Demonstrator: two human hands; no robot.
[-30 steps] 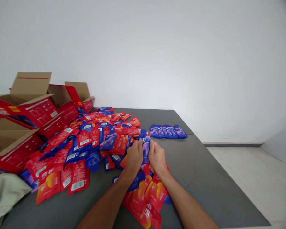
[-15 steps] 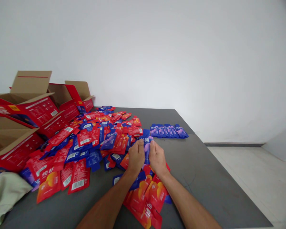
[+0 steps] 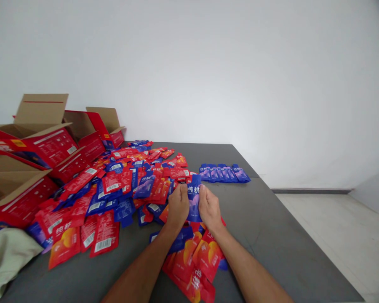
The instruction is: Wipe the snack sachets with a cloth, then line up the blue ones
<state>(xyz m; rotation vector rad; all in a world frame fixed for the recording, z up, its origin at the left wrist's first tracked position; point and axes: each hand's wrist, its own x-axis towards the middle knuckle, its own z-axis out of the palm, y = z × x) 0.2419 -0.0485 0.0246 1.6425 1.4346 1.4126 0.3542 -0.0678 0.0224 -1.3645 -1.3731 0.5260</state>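
A blue pouch (image 3: 194, 201) with white lettering and purple fruit is held upright between my two hands, its printed face toward me. My left hand (image 3: 178, 207) grips its left edge, and my right hand (image 3: 209, 207) grips the right edge, thumbs on top. Just below my hands and between my forearms lie several red pouches (image 3: 197, 259), with some blue ones among them. To the left spreads a large mixed heap of red and blue pouches (image 3: 123, 181). Beyond my right hand, several blue pouches (image 3: 222, 173) lie side by side in an overlapping row.
Open red cardboard boxes (image 3: 55, 147) stand at the left, beside the heap. A pale green cloth (image 3: 11, 259) lies at the lower left. The dark table (image 3: 271, 244) has its right edge beside a light floor, and a white wall (image 3: 208, 75) rises behind.
My hands have moved slightly apart, and more of the blue pouch's front shows between them. The heap, the row and the boxes have stayed put.
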